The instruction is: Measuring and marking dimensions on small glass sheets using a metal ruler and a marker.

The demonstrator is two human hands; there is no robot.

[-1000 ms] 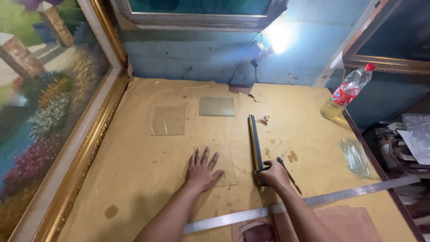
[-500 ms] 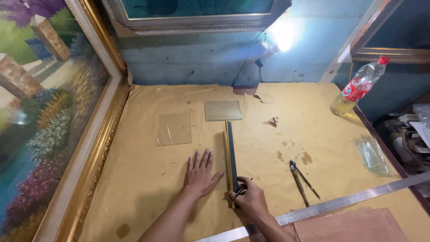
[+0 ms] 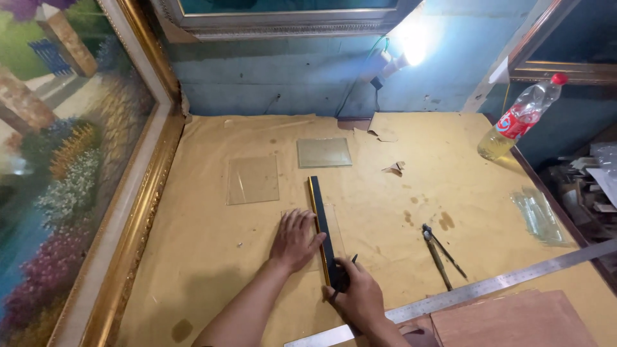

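Hands (image 3: 324, 266) pressed on black straightedge (image 3: 321, 222)

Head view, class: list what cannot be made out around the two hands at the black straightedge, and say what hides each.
- Small dark tool in the right hand: mostly covered by the fingers; its tip is too small to identify.
- Glass pane under the left hand and black straightedge: transparent, edges faint.
- Long steel ruler: near end hidden behind the right wrist, far end cut off by the frame's right edge.

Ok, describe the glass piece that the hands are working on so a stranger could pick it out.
On the tan table, find the black straightedge. The glass pane lies beneath it, under the left hand. The two other panes lie farther back, uncovered.
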